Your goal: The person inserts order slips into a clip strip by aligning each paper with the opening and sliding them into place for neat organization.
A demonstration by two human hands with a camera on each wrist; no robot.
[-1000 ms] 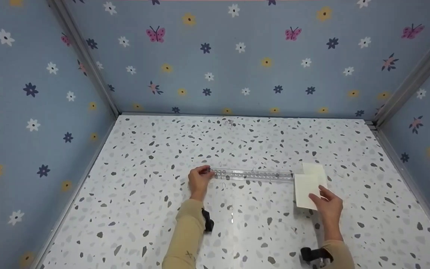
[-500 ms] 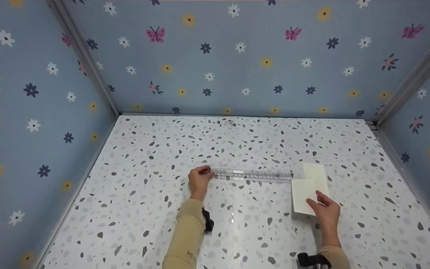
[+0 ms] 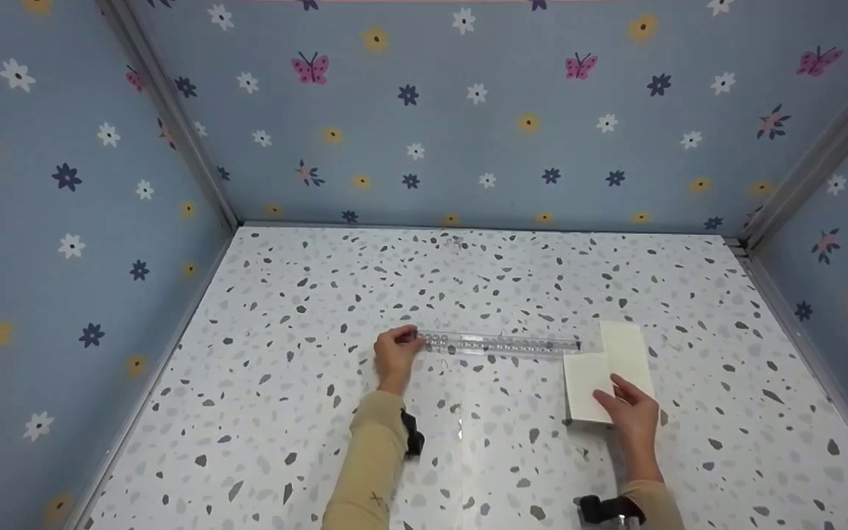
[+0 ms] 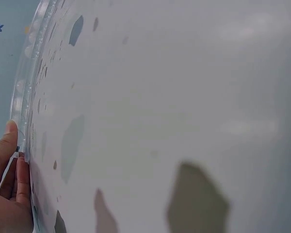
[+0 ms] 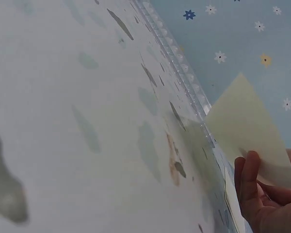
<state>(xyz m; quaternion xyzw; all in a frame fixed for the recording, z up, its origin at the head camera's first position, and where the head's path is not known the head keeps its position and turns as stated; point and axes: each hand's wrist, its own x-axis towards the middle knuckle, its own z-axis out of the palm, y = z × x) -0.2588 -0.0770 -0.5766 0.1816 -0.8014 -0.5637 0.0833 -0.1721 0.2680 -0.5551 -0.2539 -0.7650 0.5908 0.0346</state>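
Observation:
A long clear plastic strip [image 3: 497, 344], ruler-like with a row of round shapes along it, lies across the table. My left hand [image 3: 394, 357] pinches its left end; in the left wrist view the thumb [image 4: 10, 133] presses on the strip's end with the fingers curled below. My right hand [image 3: 634, 416] pinches a pale cream paper sheet [image 3: 586, 383] between thumb and fingers, its upper edge by the strip's right end. In the right wrist view this sheet [image 5: 242, 121] is raised at an angle. A second cream sheet [image 3: 623, 342] lies behind it, partly covered.
The white speckled table [image 3: 284, 294] is bordered by blue flowered panels [image 3: 468, 147] at the back and both sides. Grey frame bars [image 3: 174, 110] run up the corners. Black camera straps [image 3: 411, 434] sit on the wrists.
My right hand has drawn the held sheet left and a little toward me, uncovering more of the second sheet. The left hand stays at the strip's end.

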